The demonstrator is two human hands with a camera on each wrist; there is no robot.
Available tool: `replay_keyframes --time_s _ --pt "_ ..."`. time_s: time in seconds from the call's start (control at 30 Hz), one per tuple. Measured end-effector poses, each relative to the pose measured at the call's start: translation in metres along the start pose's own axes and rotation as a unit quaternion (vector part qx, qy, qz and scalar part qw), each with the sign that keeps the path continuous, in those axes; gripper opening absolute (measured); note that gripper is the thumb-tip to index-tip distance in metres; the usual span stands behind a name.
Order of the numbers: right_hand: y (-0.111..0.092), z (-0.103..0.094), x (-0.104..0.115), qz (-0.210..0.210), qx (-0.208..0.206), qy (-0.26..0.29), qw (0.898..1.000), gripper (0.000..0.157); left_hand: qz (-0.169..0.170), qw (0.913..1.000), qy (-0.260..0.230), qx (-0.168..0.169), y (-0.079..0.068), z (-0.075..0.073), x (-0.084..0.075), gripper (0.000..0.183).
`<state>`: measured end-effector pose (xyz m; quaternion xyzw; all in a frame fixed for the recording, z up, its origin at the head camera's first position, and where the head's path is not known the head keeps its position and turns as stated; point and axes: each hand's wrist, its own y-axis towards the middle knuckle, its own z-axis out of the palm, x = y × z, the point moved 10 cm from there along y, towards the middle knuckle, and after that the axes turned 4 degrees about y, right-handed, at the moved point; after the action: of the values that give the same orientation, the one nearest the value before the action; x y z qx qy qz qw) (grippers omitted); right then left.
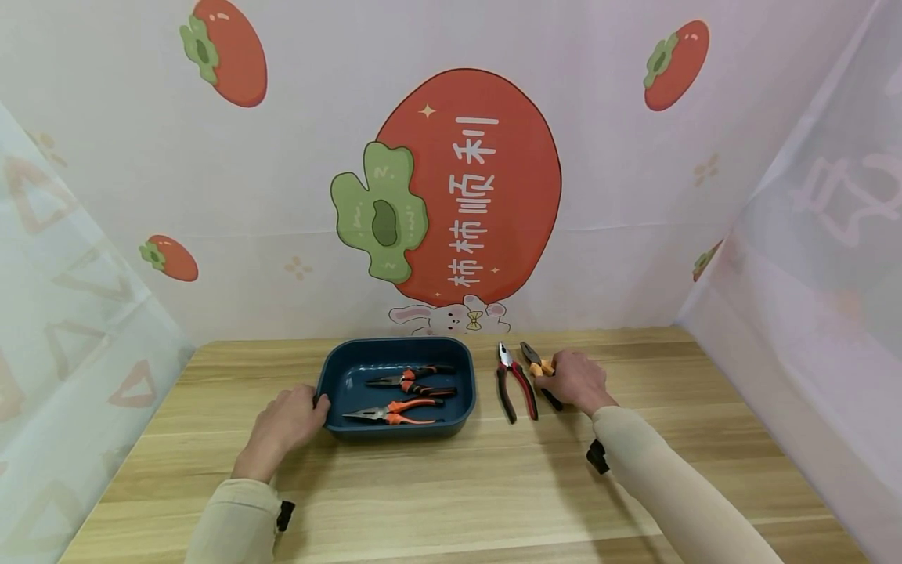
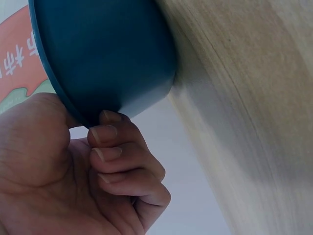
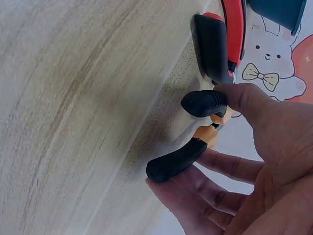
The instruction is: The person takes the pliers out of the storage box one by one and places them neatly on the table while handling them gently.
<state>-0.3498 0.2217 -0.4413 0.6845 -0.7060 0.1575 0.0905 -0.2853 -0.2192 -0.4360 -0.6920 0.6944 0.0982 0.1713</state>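
My left hand pinches the left rim of a dark blue rectangular tray, thumb over the edge and curled fingertips against the outer wall. In the tray lie long-nose pliers with orange handles and a second pair with black-and-orange handles. My right hand grips pliers with yellow-orange and black handles; the thumb is on one handle, the fingers along the other. Their dark jaws point toward the back wall. Just left of them lie combination pliers with red-and-black handles.
The light wooden table ends at a back wall hung with a persimmon-print sheet. Printed side sheets stand at left and right. The tray stands near the table's back edge.
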Motion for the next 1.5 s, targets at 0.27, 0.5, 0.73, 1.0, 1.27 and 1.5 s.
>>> replay_keyframes --time_s 0.27,0.5,0.73,1.0,1.27,1.5 --pt "0.001 0.001 -0.006 0.025 -0.003 -0.004 1.000 0.042 -0.006 0.9999 -0.007 0.008 0.000 0.002 0.002 0.033" --pt "0.001 0.003 -0.012 0.037 0.000 -0.004 0.999 0.042 0.004 0.9998 -0.018 0.004 -0.001 0.000 -0.001 0.033" --pt "-0.002 0.005 -0.015 0.035 0.008 -0.004 0.999 0.043 0.009 0.9997 -0.023 0.001 0.000 0.001 0.001 0.032" --pt "-0.003 0.007 -0.015 0.035 0.010 -0.008 0.999 0.045 0.006 0.9997 -0.024 0.006 0.000 0.001 0.001 0.032" --pt "-0.004 0.008 -0.014 0.031 0.006 -0.023 0.999 0.045 0.011 0.9994 -0.032 0.006 -0.002 0.000 0.002 0.034" --pt "-0.006 0.004 -0.012 0.037 0.003 -0.038 0.999 0.049 0.012 0.9995 -0.030 -0.006 -0.002 -0.004 0.002 0.035"
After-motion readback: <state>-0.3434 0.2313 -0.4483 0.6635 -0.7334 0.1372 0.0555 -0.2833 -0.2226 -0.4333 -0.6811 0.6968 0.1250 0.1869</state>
